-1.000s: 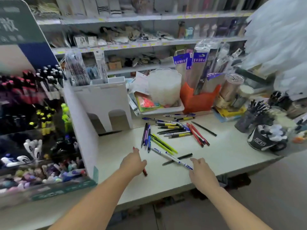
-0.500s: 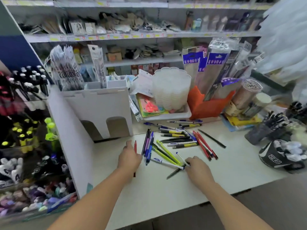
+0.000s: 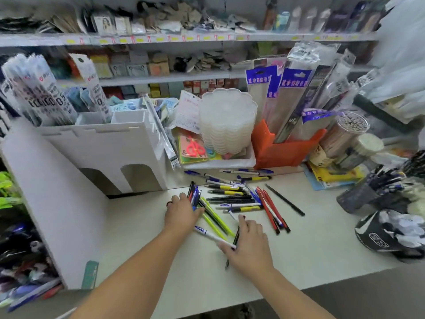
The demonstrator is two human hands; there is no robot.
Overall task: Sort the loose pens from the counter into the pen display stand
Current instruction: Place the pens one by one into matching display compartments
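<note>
The left hand [image 3: 181, 214] lies palm down on the bench [image 3: 310, 245], fingers spread and nearly straight, their tips on the near ends of a small bundle of blue and red pens [image 3: 194, 194]. The right hand [image 3: 247, 246] also lies flat with loose fingers, covering a black pen [image 3: 235, 238], and its thumb touches the end of a white pen with a blue cap [image 3: 212, 236]. Neither hand has closed around anything.

Between the hands run yellow-green pens [image 3: 216, 218], slanting toward the right hand. Beyond them the loose pens spread over the bench: yellow-and-black ones [image 3: 226, 187], red pens [image 3: 272, 211] lying side by side, and a single black pen [image 3: 285, 200] apart on the right.

The white pen display stand [image 3: 108, 157] stands just behind the left hand, with arched openings at its base and packaged refills in its top. Stacked clear trays [image 3: 227, 120], an orange holder [image 3: 285, 150] and a dark cup of pens [image 3: 363, 194] crowd the bench's far and right edges.
</note>
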